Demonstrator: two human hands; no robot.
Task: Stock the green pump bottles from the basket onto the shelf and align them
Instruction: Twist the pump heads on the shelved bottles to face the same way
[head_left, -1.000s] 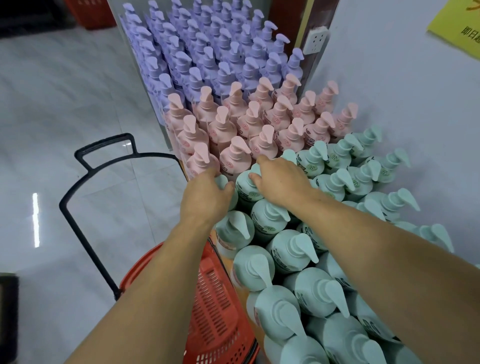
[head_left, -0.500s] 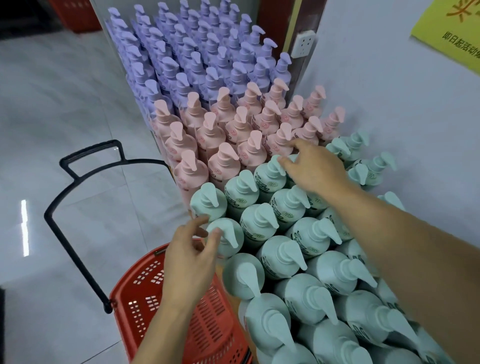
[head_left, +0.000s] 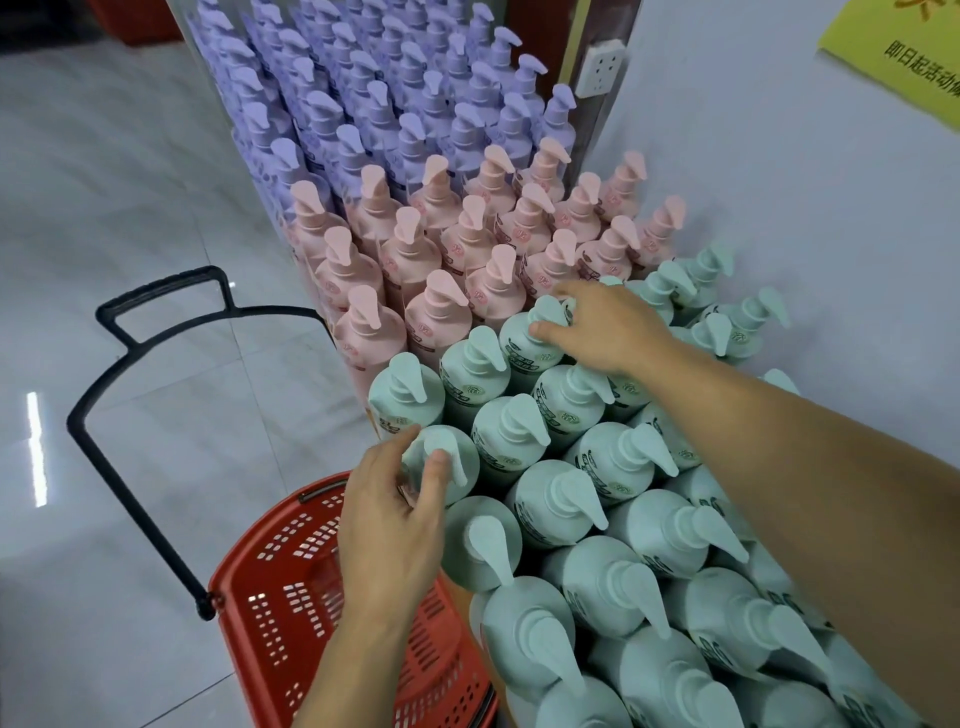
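Green pump bottles stand packed in rows across the near right of the shelf, running from the pink pump bottles back toward you. Your left hand is curled round the front-row bottle at the shelf's left edge, thumb on one side of the pump neck and fingers on the other, pinching it. Your right hand reaches farther in and grips a far-row bottle right beside the pink ones, thumb against its shoulder and fingers curled over the pump (how firmly they close is hard to tell, since the hand hides the pump head). Below your left forearm sits the red basket, with its black handle raised to the left over the pale tiled floor. Purple pump bottles fill the far end.
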